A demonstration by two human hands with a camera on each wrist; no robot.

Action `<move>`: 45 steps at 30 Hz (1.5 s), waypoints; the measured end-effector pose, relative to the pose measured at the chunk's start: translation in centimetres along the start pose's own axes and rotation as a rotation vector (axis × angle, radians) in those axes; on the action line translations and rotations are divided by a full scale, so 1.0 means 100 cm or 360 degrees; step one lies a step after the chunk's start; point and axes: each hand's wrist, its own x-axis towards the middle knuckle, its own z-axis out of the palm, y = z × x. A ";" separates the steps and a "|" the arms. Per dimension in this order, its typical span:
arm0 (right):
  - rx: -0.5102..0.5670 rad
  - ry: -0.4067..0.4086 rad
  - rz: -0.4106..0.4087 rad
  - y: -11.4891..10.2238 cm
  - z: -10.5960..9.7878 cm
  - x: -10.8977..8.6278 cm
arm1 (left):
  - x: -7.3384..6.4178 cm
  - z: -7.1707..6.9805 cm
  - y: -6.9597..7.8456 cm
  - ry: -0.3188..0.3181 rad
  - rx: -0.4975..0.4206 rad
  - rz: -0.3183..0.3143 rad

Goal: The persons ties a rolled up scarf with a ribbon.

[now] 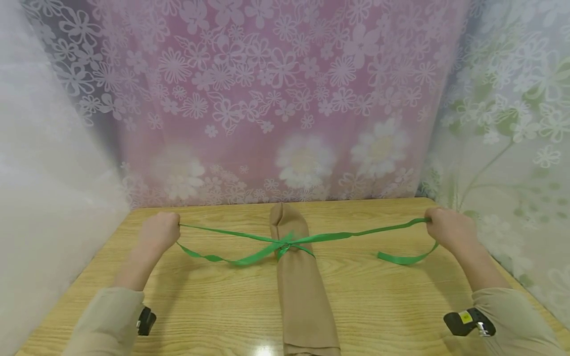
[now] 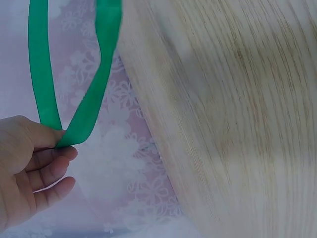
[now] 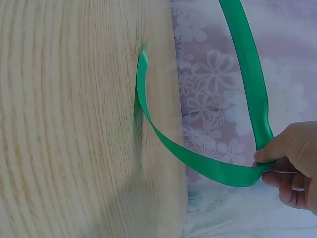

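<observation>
A long brown fabric bundle [image 1: 305, 296], rolled or folded, lies lengthwise on the table. Round its upper part runs a green ribbon [image 1: 331, 237], crossed at a knot on top. Off to the left, my left hand [image 1: 162, 231] pinches one end stretch of ribbon between thumb and forefinger; in the left wrist view the ribbon [image 2: 89, 114] folds back at the fingertips. My right hand [image 1: 450, 230] pinches the other stretch far to the right, pulled nearly straight. From its fingers a loose ribbon tail [image 3: 213, 168] curves down toward the table.
The wooden table [image 1: 213, 306] spans the space beneath both arms. A pink flowered curtain [image 1: 285, 99] hangs behind its far edge, with a pale flowered curtain [image 1: 512, 148] at the right and a whitish sheet [image 1: 53, 163] at the left.
</observation>
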 end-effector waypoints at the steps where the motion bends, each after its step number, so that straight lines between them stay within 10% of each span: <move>1: 0.0000 -0.0005 0.0004 0.001 0.000 0.000 | 0.000 -0.001 -0.002 -0.0005 0.0006 -0.0015; 20: -0.0175 0.0072 -0.0050 0.019 -0.007 -0.003 | -0.009 -0.015 -0.032 0.0069 0.0259 -0.0021; 45: -0.0170 -0.0402 0.0089 0.029 0.019 -0.011 | -0.012 0.007 -0.032 -0.0441 0.0294 -0.0095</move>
